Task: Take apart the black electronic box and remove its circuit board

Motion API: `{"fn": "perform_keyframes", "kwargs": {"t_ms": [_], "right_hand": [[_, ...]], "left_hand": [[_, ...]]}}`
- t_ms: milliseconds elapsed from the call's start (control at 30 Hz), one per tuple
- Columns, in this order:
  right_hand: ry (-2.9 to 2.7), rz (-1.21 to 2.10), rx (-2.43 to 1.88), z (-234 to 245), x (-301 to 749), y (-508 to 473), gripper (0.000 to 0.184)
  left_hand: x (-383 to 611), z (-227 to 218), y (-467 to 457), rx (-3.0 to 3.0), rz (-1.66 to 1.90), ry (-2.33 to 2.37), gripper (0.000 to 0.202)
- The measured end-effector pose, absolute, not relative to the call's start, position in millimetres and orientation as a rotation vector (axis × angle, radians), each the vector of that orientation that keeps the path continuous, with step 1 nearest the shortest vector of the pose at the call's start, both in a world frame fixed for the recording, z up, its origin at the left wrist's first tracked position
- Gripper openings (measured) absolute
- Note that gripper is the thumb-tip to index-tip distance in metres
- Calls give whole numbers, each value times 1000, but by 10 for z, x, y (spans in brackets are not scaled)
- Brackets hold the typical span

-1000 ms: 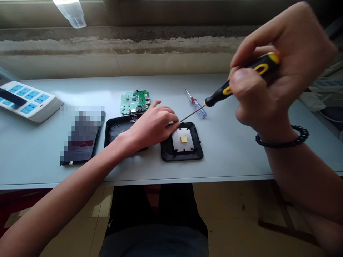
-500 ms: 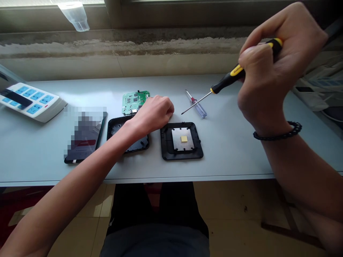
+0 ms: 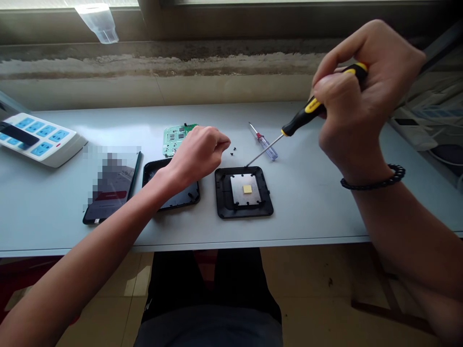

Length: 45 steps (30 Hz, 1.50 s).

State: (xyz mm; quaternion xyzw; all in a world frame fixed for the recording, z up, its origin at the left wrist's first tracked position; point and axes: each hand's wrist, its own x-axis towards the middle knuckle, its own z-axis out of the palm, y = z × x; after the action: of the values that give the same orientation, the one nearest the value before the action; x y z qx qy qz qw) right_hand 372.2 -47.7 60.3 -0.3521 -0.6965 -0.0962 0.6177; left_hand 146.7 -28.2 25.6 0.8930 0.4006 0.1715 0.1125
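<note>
While gripped in right hand (image 3: pixel 361 106), yellow-black screwdriver (image 3: pixel 302 115) at frame's (image 3: pixel 222 193) 12 o'clock.
Left hand (image 3: pixel 197 154) curled, holding nothing visible, over case (image 3: pixel 184 200).

A white power strip (image 3: pixel 38 137) with blue sockets lies at the left end of the counter (image 3: pixel 307 226), near its back edge. Closer to the front edge, a phone (image 3: pixel 110 193) lies flat, its screen blurred. Behind the counter runs a stained concrete ledge (image 3: pixel 162 62).

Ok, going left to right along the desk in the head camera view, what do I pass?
Power strip, phone, black plastic case half, square black frame with metal plate, right hand.
</note>
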Motion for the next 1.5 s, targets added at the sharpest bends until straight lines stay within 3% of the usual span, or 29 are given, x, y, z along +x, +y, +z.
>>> {"fn": "perform_keyframes", "kwargs": {"t_ms": [233,600,967,1500], "right_hand": [[-1691,150,-560,566,3545,-601,2],[-1660,153,-555,496,3518,-584,6],[-1690,73,-552,443,3415,-687,1],[-1728,52,-528,427,3410,-700,3]], "left_hand": [[1323,289,-592,2652,893,872,28],[1253,488,-818,2476,970,860,26],[1254,331,-742,2778,588,521,30],[1318,175,-741,2978,425,695,36]]}}
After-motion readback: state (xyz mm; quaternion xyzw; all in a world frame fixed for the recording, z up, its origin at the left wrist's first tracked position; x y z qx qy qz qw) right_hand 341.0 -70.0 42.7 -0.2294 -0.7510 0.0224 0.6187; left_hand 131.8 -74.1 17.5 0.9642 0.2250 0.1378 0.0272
